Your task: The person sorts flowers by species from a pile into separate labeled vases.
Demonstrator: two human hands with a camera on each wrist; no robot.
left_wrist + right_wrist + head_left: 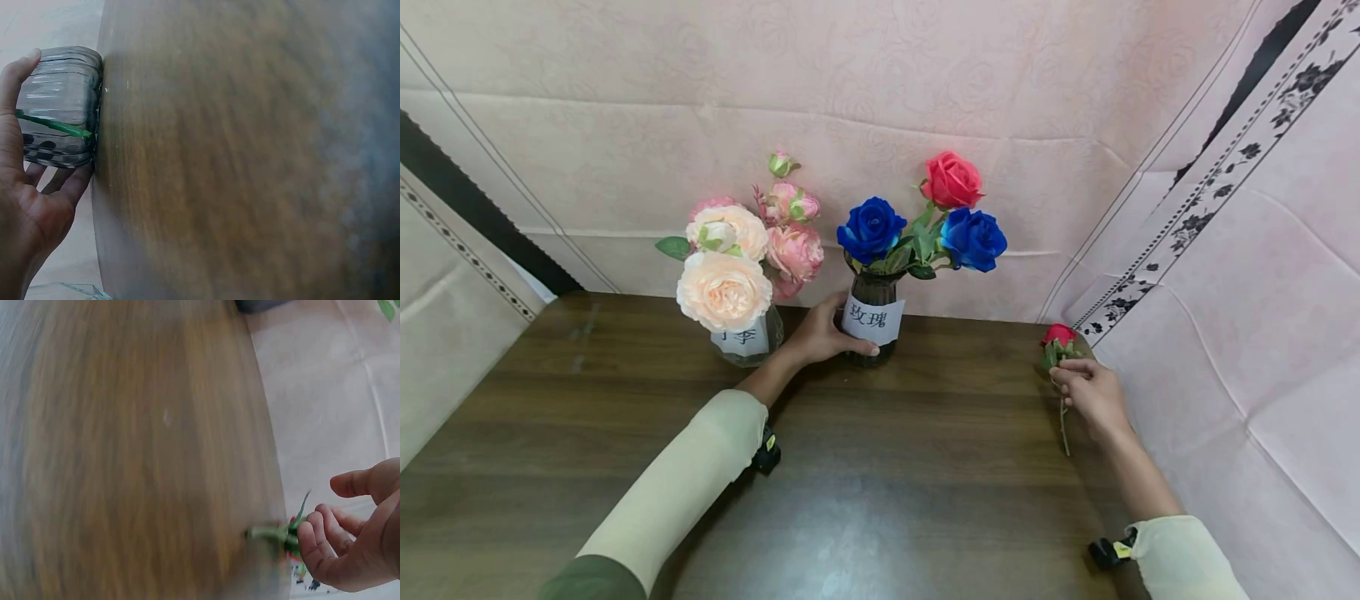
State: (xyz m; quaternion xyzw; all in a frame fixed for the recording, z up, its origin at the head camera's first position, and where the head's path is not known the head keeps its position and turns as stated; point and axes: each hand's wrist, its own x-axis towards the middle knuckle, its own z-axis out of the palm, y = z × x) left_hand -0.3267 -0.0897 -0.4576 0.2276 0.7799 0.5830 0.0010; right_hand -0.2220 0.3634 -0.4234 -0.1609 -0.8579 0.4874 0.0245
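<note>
My left hand (pixel 827 335) grips a dark ribbed glass vase (pixel 874 289) low on its body, thumb across the front below a white label. Two blue roses and one red rose (pixel 953 179) stand in this vase; in the left wrist view a green stem (pixel 59 127) shows through its glass. At the table's right edge, my right hand (pixel 1093 396) is at a single red rose (pixel 1060 336) with a short stem. In the right wrist view that rose's green stem (pixel 269 532) lies beyond the fingertips, and the thumb stands apart from the fingers.
Left of the dark vase stands a clear glass vase (pixel 777 332) with cream and pink flowers (pixel 724 292) and a white label. Both vases are near the back edge of the brown wooden table (pixel 880 450). Pale patterned cloth (pixel 880 67) hangs behind and at the sides.
</note>
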